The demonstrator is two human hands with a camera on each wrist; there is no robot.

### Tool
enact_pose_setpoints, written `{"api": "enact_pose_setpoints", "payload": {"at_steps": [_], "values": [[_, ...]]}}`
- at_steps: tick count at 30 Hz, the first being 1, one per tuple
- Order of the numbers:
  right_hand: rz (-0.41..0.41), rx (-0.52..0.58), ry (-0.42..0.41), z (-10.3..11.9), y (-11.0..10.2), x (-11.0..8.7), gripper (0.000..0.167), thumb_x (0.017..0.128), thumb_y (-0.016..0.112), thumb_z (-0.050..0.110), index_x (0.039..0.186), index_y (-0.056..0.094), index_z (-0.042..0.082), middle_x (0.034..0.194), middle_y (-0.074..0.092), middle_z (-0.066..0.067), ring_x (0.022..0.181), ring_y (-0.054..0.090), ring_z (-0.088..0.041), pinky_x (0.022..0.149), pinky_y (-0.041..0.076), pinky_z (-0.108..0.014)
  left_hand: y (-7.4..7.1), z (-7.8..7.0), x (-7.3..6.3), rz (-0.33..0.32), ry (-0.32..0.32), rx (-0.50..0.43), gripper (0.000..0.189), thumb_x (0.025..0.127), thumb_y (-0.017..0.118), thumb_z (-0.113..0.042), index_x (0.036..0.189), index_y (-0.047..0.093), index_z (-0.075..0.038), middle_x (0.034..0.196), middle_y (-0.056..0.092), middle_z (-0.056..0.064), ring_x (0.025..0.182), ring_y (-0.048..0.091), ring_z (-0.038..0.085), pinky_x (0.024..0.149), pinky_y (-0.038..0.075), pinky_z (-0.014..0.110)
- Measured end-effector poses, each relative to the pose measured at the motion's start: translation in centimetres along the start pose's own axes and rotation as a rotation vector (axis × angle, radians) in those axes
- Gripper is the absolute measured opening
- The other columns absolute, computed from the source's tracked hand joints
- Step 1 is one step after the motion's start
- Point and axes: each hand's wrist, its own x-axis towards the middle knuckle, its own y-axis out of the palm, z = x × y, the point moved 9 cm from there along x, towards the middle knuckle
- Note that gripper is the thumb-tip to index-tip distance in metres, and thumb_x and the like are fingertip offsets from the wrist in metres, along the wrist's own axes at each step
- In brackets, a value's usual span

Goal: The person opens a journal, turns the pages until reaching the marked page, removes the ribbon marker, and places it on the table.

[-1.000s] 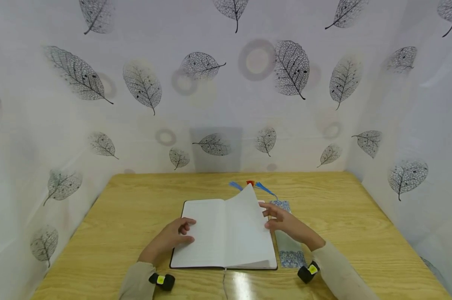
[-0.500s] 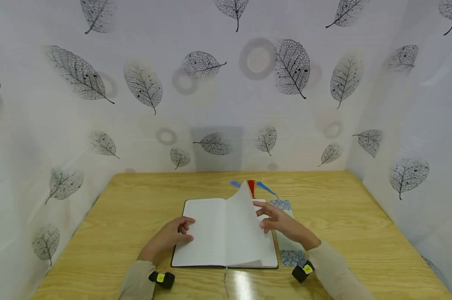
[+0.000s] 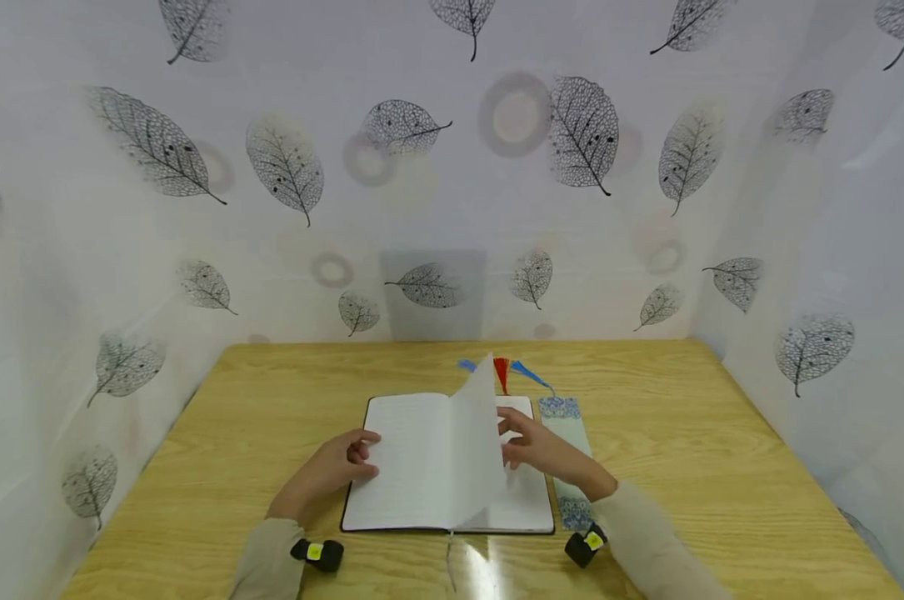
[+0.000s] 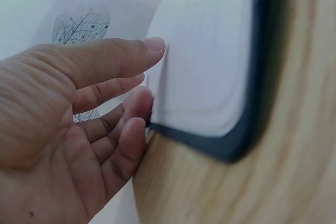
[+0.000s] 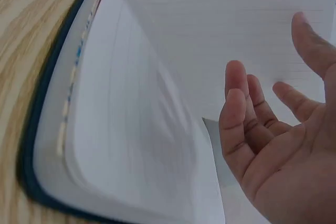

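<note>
An open notebook with a dark cover and faintly ruled pages lies on the table. My left hand rests at its left edge. The left wrist view shows the thumb straight against the page and the other fingers bent beside the cover edge. One raised page stands up from the right half, curving to a peak. My right hand is beside its free edge, fingers loosely spread and fingertips at the page. In the right wrist view the right palm holds nothing; whether every fingertip touches paper I cannot tell.
A pale bookmark with blue patterned ends lies right of the notebook, partly under my right arm. Behind are a red tassel and a blue tassel. A thin ribbon trails in front. Leaf-print sheeting encloses the wooden table.
My right hand has moved left, and the raised page has swung leftward and more upright, uncovering the page beneath and more of the red tassel. My left hand stays nearly still.
</note>
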Motion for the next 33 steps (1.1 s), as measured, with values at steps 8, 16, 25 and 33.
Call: {"api": "enact_pose_setpoints", "payload": {"at_steps": [8,16,25,33], "values": [[0.041,-0.046,-0.010,0.8,2.7,1.6,0.070,0.097,0.058,0.028,0.153,0.020,0.012,0.120,0.051,-0.015,0.087,0.064,-0.020,0.075,0.053,-0.032,-1.5,0.9,-0.5,0.018,0.014,-0.083,0.054,0.086,0.073,-0.020,0.132,0.052,-0.001,0.096,0.055,0.009,0.080,0.049,0.016,0.063,0.047,0.025],[0.075,-0.032,0.008,0.6,5.4,2.9,0.069,0.095,0.061,0.027,0.152,0.024,0.016,0.113,0.051,-0.010,0.082,0.063,-0.017,0.070,0.052,-0.028,-2.7,1.4,-0.7,-0.005,-0.002,-0.089,0.058,0.084,0.075,-0.022,0.133,0.050,-0.003,0.095,0.056,0.009,0.080,0.051,0.018,0.062,0.047,0.026],[0.031,-0.090,0.039,0.2,6.3,4.1,0.062,0.094,0.063,0.020,0.148,0.033,0.011,0.108,0.055,-0.009,0.078,0.062,-0.014,0.064,0.049,-0.025,-3.4,1.5,-0.8,-0.035,-0.031,-0.095,0.061,0.084,0.074,-0.023,0.136,0.048,-0.003,0.098,0.059,0.009,0.079,0.057,0.018,0.065,0.050,0.031],[-0.023,-0.260,0.062,0.5,6.5,4.9,0.058,0.090,0.068,0.017,0.141,0.043,0.008,0.094,0.057,-0.003,0.069,0.058,-0.011,0.058,0.048,-0.023,-3.6,1.4,-1.2,-0.022,-0.025,-0.127,0.060,0.087,0.071,-0.021,0.138,0.047,-0.002,0.105,0.060,0.014,0.081,0.060,0.018,0.067,0.051,0.033]]}}
